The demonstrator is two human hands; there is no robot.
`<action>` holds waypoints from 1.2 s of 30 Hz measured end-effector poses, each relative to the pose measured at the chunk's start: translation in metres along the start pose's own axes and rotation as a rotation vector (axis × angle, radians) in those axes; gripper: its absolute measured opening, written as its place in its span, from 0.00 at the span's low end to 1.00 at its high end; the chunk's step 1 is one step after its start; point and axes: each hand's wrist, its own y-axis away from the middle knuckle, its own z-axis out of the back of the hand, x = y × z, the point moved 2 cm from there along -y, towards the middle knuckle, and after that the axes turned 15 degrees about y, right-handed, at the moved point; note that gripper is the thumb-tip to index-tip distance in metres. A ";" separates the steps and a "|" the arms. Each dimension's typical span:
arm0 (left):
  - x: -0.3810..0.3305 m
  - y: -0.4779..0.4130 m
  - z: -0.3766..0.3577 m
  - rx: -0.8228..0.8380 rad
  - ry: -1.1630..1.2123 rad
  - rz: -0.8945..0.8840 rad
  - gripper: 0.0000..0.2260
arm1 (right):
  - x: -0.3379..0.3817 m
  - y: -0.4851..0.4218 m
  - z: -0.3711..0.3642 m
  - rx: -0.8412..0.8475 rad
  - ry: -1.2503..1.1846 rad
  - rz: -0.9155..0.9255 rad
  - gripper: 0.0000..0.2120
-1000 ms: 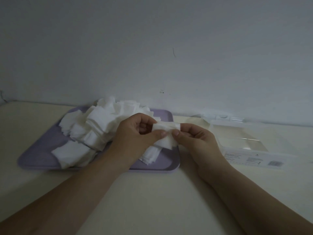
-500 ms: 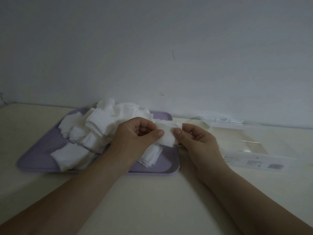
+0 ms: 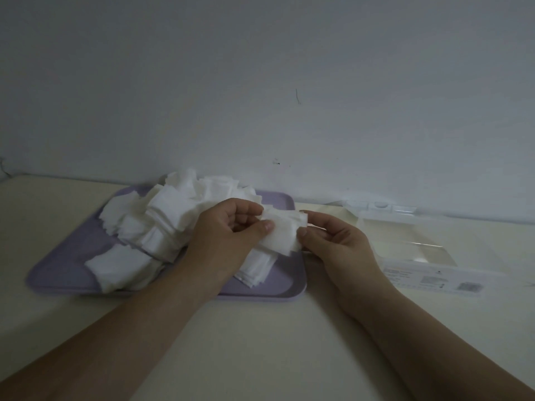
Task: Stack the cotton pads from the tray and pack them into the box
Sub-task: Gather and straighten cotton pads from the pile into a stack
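A lilac tray [image 3: 60, 273] on the cream table carries a loose heap of white square cotton pads [image 3: 173, 209]. Above the tray's right end, both hands hold a small stack of pads [image 3: 285, 234] between them. My left hand [image 3: 228, 235] pinches the stack's left side with thumb and fingers. My right hand [image 3: 333, 241] grips its right edge with thumb below and fingers behind. A clear plastic box [image 3: 428, 256] with a printed label lies open to the right of the tray, its lid folded back toward the wall.
A plain grey-white wall rises directly behind the tray and box. Bare cream table surface [image 3: 260, 328] stretches in front of the tray, between my forearms. The room is dim.
The held stack has turned from edge-on to showing its flat face, and both hands have shifted their grip slightly on it. Tray, heap and box stay where they were.
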 end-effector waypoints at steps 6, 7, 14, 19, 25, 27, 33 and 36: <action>-0.004 0.002 -0.001 0.010 -0.010 -0.005 0.08 | -0.003 -0.003 0.001 -0.081 0.088 -0.001 0.13; -0.004 0.001 -0.001 0.007 -0.002 -0.003 0.09 | -0.004 -0.003 0.001 -0.090 0.106 -0.003 0.13; -0.004 0.003 -0.001 0.047 0.016 0.018 0.06 | 0.002 -0.002 0.000 0.014 -0.017 -0.027 0.11; -0.004 0.003 -0.002 0.055 0.041 0.020 0.05 | 0.002 -0.004 0.000 0.079 -0.103 -0.026 0.23; -0.003 0.003 -0.003 0.089 0.022 0.065 0.04 | 0.002 0.000 0.000 0.158 0.008 0.062 0.20; -0.002 0.003 -0.002 0.093 0.023 0.075 0.04 | -0.001 -0.001 -0.001 0.098 0.039 0.069 0.14; 0.005 -0.002 -0.001 0.119 -0.027 0.050 0.12 | -0.002 0.001 -0.001 -0.063 0.173 0.168 0.10; 0.007 -0.002 -0.005 0.224 -0.082 0.020 0.15 | 0.003 0.002 -0.003 -0.116 0.324 0.275 0.15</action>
